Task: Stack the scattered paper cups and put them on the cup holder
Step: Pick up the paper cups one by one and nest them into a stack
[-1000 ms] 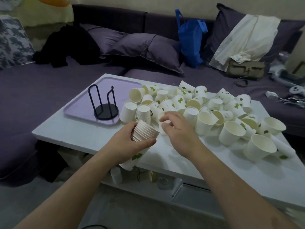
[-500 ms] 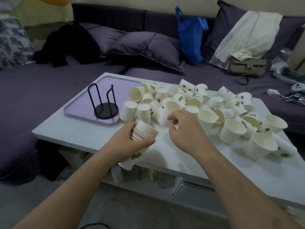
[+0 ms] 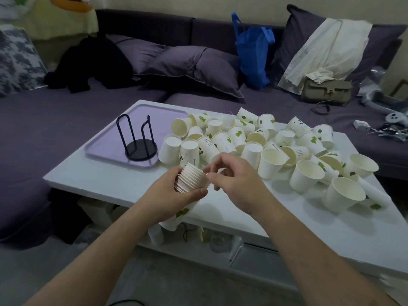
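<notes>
Two hands are busy here, and they are mine. My left hand has its fingers curled round a stack of paper cups, which is tipped on its side with the rims pointing up and to the right. The bottom of the stack pokes out under my palm, past the near edge of the desk. My right hand is just beside the top of the stack, with its fingers bent. It seems to pinch something white at the stack's mouth, but I cannot tell if it is a cup.

Lots of loose cups lie in a heap on the desk, beyond my hands and to the right. Some stand up, some lie down. The black cup holder stands on a purple tray at the far left of the desk, with no cups on it. A purple sofa is behind the desk.
</notes>
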Motion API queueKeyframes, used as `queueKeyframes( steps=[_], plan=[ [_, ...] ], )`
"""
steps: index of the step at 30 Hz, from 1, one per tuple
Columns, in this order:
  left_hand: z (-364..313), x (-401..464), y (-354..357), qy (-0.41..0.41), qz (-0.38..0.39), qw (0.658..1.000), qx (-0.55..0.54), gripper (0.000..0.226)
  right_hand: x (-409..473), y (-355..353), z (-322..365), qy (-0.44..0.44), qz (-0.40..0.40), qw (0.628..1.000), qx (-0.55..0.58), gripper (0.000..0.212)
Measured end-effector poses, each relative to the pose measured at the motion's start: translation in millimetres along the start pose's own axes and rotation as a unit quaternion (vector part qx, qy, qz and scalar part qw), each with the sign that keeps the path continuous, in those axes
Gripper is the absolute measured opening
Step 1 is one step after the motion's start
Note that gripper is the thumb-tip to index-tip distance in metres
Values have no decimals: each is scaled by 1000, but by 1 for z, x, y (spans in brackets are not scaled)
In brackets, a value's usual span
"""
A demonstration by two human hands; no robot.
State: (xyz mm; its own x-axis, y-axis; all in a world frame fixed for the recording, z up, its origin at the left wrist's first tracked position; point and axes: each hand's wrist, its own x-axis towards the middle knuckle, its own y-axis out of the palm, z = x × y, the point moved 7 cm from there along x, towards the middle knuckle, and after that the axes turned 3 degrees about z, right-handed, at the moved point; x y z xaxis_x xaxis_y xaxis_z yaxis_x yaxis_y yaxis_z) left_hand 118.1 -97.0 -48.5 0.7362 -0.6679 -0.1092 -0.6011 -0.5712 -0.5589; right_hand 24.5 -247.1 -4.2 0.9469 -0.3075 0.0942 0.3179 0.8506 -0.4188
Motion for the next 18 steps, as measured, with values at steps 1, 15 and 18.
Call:
queueKeyframes(
  steps=[1,15,18],
  plan=[
    [1,0,-1,-1,-2,1000,-3,64,1,-1,0,-1,-5,1000,0,16],
    [31,13,-35,-34,-50,998,-8,61,70,41,-9,-20,-4,959,-283,60],
    [38,14,-43,-51,-61,997,-19,61,89,51,-12,-18,-2,934,-357,66]
  ],
)
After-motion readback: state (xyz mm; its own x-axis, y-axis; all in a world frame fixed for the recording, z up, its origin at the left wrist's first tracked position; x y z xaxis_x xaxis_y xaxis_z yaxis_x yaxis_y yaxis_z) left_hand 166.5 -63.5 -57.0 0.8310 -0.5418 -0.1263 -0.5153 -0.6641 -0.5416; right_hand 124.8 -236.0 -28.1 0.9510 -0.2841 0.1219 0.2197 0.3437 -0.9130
